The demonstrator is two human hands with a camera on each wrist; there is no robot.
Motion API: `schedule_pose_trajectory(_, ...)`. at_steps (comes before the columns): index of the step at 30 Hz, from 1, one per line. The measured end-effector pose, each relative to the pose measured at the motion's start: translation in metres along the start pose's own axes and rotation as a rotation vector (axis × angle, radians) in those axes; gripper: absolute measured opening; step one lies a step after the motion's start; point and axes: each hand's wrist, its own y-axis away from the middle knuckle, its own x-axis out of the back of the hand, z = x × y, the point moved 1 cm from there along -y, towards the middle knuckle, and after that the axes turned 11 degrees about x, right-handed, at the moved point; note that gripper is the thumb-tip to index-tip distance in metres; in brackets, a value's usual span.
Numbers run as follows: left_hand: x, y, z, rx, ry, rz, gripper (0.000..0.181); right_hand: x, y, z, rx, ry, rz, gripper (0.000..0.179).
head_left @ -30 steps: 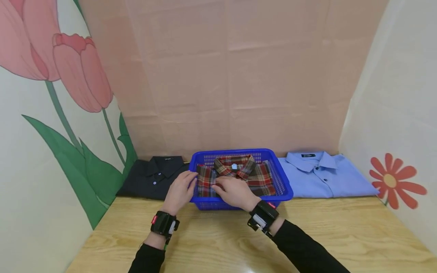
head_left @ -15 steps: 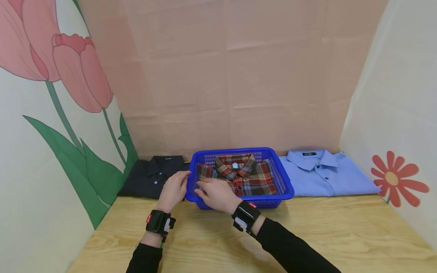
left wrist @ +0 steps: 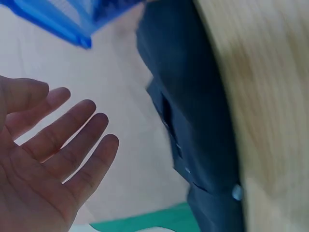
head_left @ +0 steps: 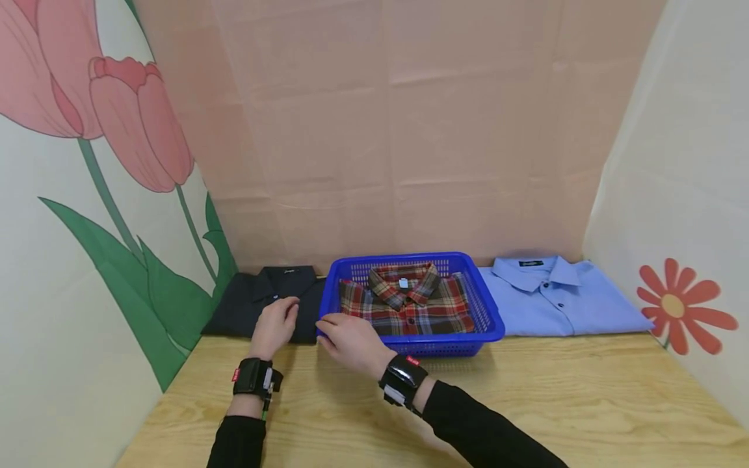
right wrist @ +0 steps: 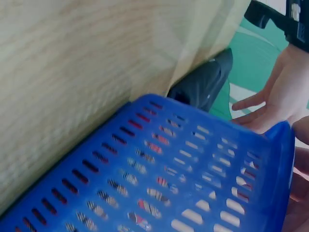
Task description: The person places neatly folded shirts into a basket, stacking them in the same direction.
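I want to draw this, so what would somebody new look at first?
Probably the bright blue basket at the back middle of the table, holding a folded plaid shirt. Next, the big pink tulips on the left wall, then the red-orange flower low on the right wall.

left hand point(head_left: 273, 329) moved toward black shirt point(head_left: 234, 305) | right hand point(head_left: 355, 344) to basket point(head_left: 435, 339) corner

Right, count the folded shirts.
3: a dark collared shirt left of the blue plastic basket, a red plaid collared shirt inside it, a light-blue collared shirt to its right. More could be hidden.
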Motion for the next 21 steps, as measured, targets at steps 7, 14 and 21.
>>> schedule_pose_trajectory(7,0.001,-0.001,-0.026,0.109,-0.048,-0.055,0.024,-0.005,-0.005,-0.011,0.064,0.071,0.005,0.025)
schedule_pose_trajectory(14,-0.002,0.0,-0.05,0.204,-0.145,-0.102,0.026,-0.013,-0.008,-0.022,0.166,0.147,0.002,0.018)
schedule_pose_trajectory(21,0.0,0.003,-0.058,0.255,-0.181,-0.178,0.037,-0.027,-0.004,-0.037,0.394,0.201,-0.031,0.016)
